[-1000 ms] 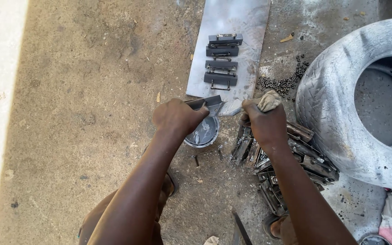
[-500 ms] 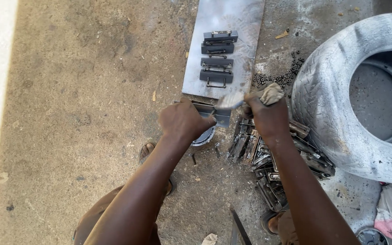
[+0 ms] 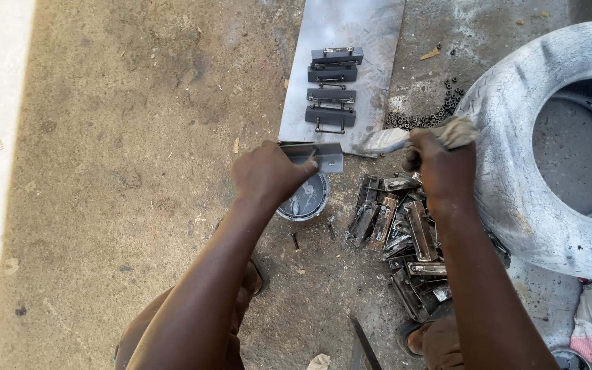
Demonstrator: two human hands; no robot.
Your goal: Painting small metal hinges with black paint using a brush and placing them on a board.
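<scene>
Bracket (image 3: 323, 156), a grey metal piece at frame centre, is clenched in the left hand (image 3: 268, 175) above a paint tin (image 3: 304, 199). Right hand (image 3: 443, 168) grips a brush (image 3: 395, 139). Advise steady support, strokes along its length, clear of the finished pieces (image 3: 334, 89) on the metal sheet (image 3: 371, 34).

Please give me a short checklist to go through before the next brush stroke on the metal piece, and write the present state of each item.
1. Left hand has a firm grip on the grey metal piece: ok.
2. Right hand holds the brush by its rag-wrapped handle: ok.
3. Brush tip is near the piece: ok, it lies just to the side of it.
4. Small paint can is upright under the piece: ok.
5. Free space on the metal sheet beside the four dark finished pieces: ok.
6. Enough paint on the bristles: cannot tell.
</scene>
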